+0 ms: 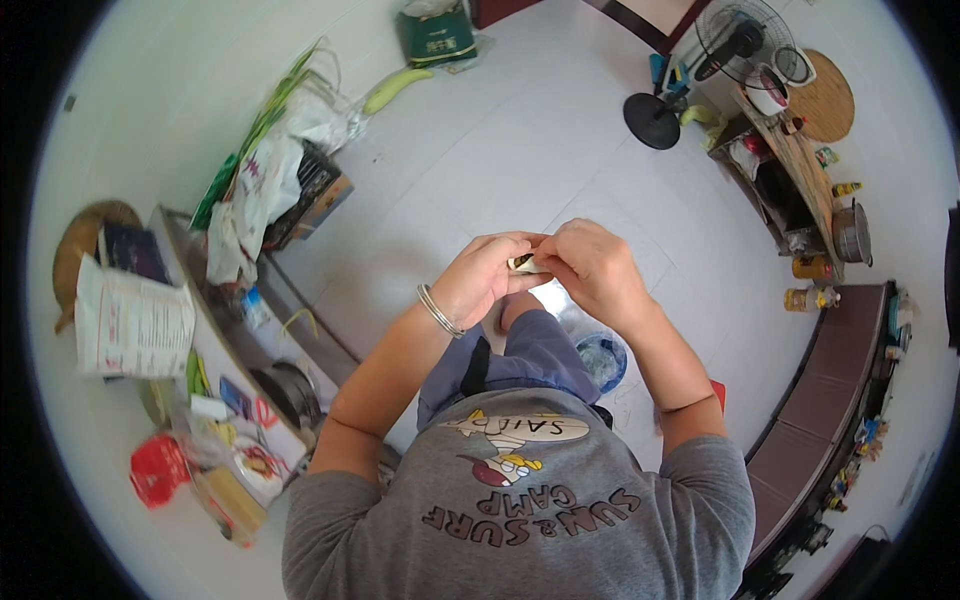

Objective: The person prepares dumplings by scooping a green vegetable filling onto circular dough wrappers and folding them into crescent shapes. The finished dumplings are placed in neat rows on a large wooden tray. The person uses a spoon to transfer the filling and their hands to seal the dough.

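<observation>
My left hand (pixel 482 275), with silvery bangles at its wrist, is closed round a small pale object (pixel 524 265) with a dark patch. My right hand (pixel 597 268) meets it from the other side, its thumb and fingers pinched together at the object's right end. Fingers cover most of the object, so its kind cannot be made out. Both hands are raised in front of my body, above my knees. Below the right forearm, a round blue-rimmed container (pixel 622 372) with something clear and shiny inside stands on the floor.
At left, a shelf carries bags and a red package (pixel 160 470). A cardboard box (pixel 318 210) and white plastic bags (pixel 262 195) stand nearby. A long green vegetable (pixel 395 90) lies ahead. A fan (pixel 652 120), wooden shelf (pixel 795 165) and brown counter (pixel 815 385) line the right.
</observation>
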A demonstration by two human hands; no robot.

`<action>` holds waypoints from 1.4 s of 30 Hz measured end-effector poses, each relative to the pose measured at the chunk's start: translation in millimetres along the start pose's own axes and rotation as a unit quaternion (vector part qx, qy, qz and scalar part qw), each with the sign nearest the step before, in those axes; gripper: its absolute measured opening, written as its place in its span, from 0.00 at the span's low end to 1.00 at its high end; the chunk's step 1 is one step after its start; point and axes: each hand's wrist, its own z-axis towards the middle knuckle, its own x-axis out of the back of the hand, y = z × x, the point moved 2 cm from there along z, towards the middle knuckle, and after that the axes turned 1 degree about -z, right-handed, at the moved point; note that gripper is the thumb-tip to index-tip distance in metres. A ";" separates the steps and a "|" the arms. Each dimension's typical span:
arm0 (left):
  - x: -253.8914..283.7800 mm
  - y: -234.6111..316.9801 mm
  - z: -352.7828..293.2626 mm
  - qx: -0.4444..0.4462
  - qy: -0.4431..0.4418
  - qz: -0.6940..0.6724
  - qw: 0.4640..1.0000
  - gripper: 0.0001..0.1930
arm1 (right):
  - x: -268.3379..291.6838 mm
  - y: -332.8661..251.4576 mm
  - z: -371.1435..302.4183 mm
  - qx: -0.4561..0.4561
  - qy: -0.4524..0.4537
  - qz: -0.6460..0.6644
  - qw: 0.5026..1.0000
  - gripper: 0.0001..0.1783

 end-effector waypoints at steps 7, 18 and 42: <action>7.7 71.5 150.3 0.033 -0.052 0.006 0.998 0.18 | 48.0 111.3 90.5 0.001 0.020 -0.035 0.999 0.11; -7.2 179.2 391.7 0.096 -0.102 0.021 0.990 0.18 | 132.1 298.1 223.9 -0.009 0.046 -0.105 0.993 0.07; -63.1 390.4 920.7 0.335 -0.302 0.074 0.889 0.29 | 278.0 661.4 423.2 -0.326 0.440 -0.087 0.832 0.09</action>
